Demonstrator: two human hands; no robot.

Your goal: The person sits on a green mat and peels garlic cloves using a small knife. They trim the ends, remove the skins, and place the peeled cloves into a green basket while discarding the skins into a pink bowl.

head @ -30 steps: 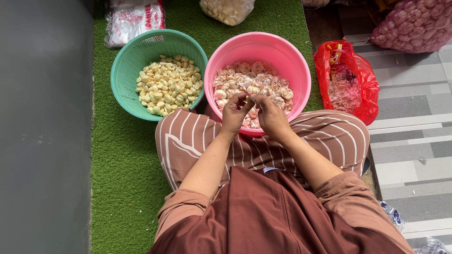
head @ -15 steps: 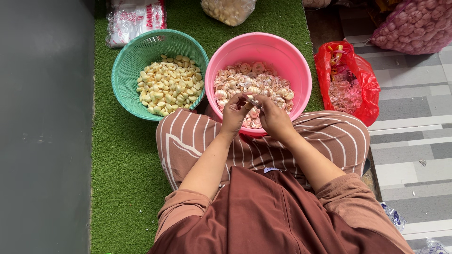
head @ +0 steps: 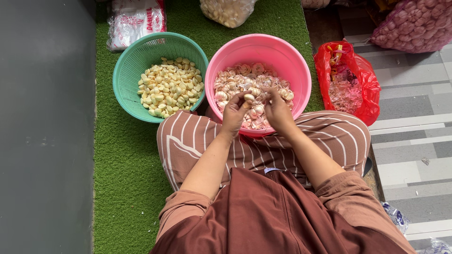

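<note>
- The left hand [head: 234,114] pinched a small pale garlic clove [head: 248,98] between thumb and fingertips, over the round pink plastic bowl [head: 221,70] of unpeeled pinkish cloves.
- The right hand [head: 278,112] was curled narrow just beside it, fingertips at the same clove.
- The green plastic mesh basket [head: 129,70] of peeled yellowish cloves stood touching the bowl on green artificial turf [head: 127,178].

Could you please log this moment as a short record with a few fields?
Setting: person seated cross-legged on green turf mat
Left hand: pinches a garlic clove over the pink basin
Right hand: fingers curled beside the clove; contact unclear
Pink basin: unpeeled cloves and skins
Green basket: peeled pale cloves
Red bag: open, to the right of the basin, holding skins
</note>
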